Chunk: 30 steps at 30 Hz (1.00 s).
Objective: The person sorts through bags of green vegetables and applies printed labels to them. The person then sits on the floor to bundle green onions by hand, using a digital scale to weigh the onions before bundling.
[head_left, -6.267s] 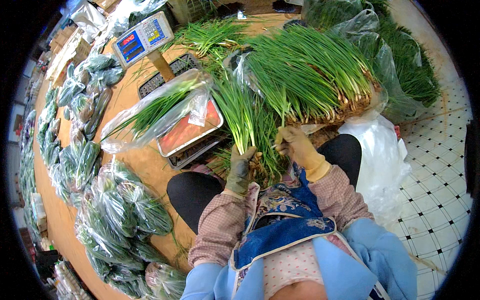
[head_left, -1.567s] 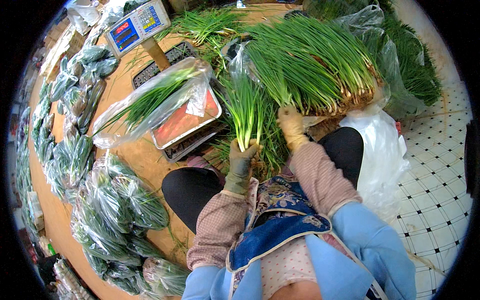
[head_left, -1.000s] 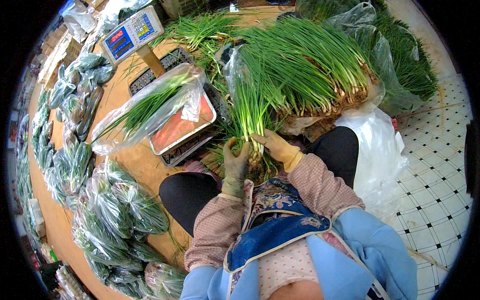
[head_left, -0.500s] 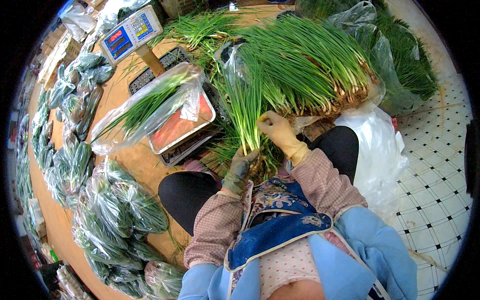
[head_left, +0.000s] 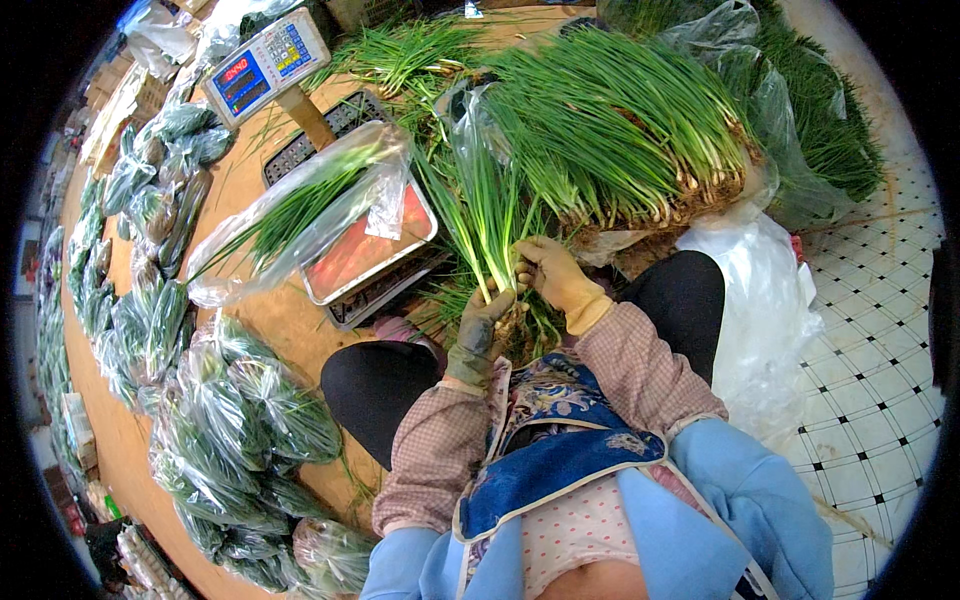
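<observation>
A small bunch of green onions [head_left: 489,225] stands in front of me, white stems down and leaves fanned upward. My left hand [head_left: 482,322], in a dirty grey-green glove, is closed round the lower stems near the roots. In a yellowish glove, my right hand [head_left: 550,272] pinches stems at the bunch's right side, a little higher up; its fingertips are partly hidden. Loose trimmings and roots [head_left: 527,335] lie beneath both hands. To the right of the bunch rests a large pile of green onions [head_left: 630,120], with the roots facing me.
On the left, a digital scale [head_left: 265,68] carries a metal tray [head_left: 425,240] with a plastic bag of green onions [head_left: 310,215] on it. Bagged bundles [head_left: 235,410] line the left side. White plastic bags [head_left: 750,310] lie by my right knee, near the tiled floor [head_left: 870,390].
My right hand has come down and closed on stems at the bunch's right side. The bunch's leaves have spread apart somewhat. My left hand keeps its hold.
</observation>
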Motion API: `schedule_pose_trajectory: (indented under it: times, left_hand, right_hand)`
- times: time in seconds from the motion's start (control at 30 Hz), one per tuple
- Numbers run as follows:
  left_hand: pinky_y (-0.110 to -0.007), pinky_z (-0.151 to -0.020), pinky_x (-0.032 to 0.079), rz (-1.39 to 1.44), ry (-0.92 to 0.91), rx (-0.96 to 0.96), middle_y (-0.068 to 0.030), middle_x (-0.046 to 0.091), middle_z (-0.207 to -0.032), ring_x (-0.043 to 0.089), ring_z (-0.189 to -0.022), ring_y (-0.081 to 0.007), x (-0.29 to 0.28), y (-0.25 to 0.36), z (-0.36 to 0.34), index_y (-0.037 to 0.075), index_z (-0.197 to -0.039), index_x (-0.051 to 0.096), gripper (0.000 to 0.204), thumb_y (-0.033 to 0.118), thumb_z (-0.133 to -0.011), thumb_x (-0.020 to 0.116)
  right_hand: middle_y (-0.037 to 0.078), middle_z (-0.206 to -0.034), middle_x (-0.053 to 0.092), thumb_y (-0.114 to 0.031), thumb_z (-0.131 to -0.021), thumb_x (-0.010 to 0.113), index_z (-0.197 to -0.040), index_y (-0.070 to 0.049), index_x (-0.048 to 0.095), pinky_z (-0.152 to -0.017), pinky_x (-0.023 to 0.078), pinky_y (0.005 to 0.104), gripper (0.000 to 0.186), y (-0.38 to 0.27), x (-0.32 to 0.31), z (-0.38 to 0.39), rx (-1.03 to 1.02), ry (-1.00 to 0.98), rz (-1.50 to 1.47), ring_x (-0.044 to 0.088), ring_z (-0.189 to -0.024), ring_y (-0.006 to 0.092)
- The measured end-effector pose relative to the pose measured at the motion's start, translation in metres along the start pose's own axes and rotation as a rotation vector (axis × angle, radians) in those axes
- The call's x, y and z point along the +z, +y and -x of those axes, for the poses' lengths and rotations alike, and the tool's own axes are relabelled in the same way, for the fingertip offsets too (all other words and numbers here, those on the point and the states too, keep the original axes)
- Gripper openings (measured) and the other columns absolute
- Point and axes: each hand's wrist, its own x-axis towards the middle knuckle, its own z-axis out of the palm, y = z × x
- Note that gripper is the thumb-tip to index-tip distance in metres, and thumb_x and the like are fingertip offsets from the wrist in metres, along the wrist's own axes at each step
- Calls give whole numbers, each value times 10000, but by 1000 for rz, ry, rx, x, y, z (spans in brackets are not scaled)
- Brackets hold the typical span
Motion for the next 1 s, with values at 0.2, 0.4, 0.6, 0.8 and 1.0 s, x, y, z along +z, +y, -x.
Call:
schedule_pose_trajectory:
  times: [0.2, 0.4, 0.6, 0.8, 1.0]
  left_hand:
    - [-230, -605, 492, -195, -28, 42, -66, 611, -879, 602, -723, -137, -8, -1, 2, 41, -1018, 506, 222, 50, -801, 553]
    - [-355, -593, 467, -1231, 227, 517, -134, 576, -908, 580, -738, -258, -34, -11, -4, 73, -1142, 470, 395, 99, -763, 580]
    - [-420, -592, 448, -1930, 325, 336, -186, 514, -881, 550, -718, -348, 1, -12, 2, 196, -1321, 225, 743, 115, -686, 603]
    - [-401, -562, 453, -1922, 297, 533, -176, 534, -872, 556, -677, -302, -19, -14, 3, 145, -1303, 262, 699, 180, -693, 602]
    - [-347, -386, 439, -2278, 367, 555, -94, 583, -709, 569, -535, -213, -21, -40, -8, 97, -1163, 411, 406, 103, -761, 468]
  right_hand:
    - [8, -649, 475, -166, -824, 540, -840, -34, 512, -490, 388, 263, 137, -22, -48, -20, -70, 31, -577, 447, -558, 122]
    - [43, -911, 545, -289, -819, 545, -1008, 7, 516, -679, 435, 247, 353, 3, -34, 1, 93, 40, 708, 502, -811, 109]
    - [26, -1021, 528, -302, -849, 499, -1050, -58, 516, -749, 420, 285, 317, 38, -23, -9, -25, -149, 426, 492, -894, 111]
    - [52, -1101, 504, -96, -841, 452, -1134, -82, 475, -840, 409, 339, 294, 28, -9, 6, -41, -261, 323, 463, -1011, 160]
    - [108, -1120, 492, -116, -814, 493, -1131, -59, 484, -816, 421, 351, 322, 32, -14, 15, -170, -66, 597, 488, -988, 243]
